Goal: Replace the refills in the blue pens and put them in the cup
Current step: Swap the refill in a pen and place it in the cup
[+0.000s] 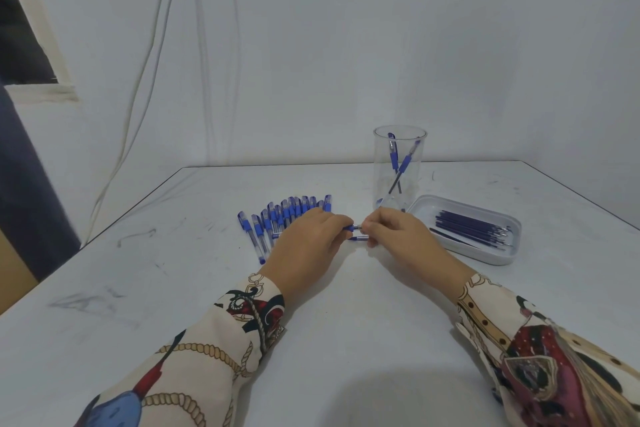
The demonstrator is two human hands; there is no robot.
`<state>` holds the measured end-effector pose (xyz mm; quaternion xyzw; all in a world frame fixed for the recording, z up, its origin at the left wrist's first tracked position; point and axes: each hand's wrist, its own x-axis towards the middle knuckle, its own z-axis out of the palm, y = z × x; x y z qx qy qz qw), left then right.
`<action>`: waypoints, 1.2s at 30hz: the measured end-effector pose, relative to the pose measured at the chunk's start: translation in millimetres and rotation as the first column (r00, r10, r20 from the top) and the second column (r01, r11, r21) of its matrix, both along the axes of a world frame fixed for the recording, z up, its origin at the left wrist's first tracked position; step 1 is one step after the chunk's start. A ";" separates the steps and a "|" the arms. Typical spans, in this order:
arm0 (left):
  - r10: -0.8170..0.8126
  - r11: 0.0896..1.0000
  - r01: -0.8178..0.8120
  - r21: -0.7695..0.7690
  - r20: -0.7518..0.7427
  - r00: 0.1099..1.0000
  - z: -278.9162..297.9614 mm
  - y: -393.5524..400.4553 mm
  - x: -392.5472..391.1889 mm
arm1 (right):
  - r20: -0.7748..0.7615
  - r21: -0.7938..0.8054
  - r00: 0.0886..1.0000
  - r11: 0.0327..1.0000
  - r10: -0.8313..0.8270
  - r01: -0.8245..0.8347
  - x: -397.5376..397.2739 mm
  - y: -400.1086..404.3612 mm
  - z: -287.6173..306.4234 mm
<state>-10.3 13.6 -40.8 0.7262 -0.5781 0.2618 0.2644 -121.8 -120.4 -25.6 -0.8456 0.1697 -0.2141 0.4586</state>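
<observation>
Blue plastic shows between the two hands at the middle of the table (pixel 311 305): the pen (pixel 354 228) is pinched at one end by the curled fingers of the left hand (pixel 306 246) and at the other by the fingertips of the right hand (pixel 398 236), held just above the surface. A second short blue piece (pixel 358 238) sits just below it, between the hands; whether it is held or lying on the table I cannot tell. If the hands pull or twist apart too sharply, a small part could likely spring loose and roll off among the row of pens (pixel 287 218) just behind the left hand, where it would be hard to pick out. The tray (pixel 498 258) of dark refills (pixel 474 227) lies near the right wrist, so a careless elbow swing could nudge it. Behind, the clear cup (pixel 400 166), holding two pens, stands tall and narrow and looks easy to tip when reached for.
</observation>
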 end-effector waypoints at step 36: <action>0.031 0.999 -0.030 0.040 -0.010 0.999 -0.8 0.9 2.8 | -0.043 -0.394 0.994 0.916 -0.099 0.075 3.5 -12.5 -8.3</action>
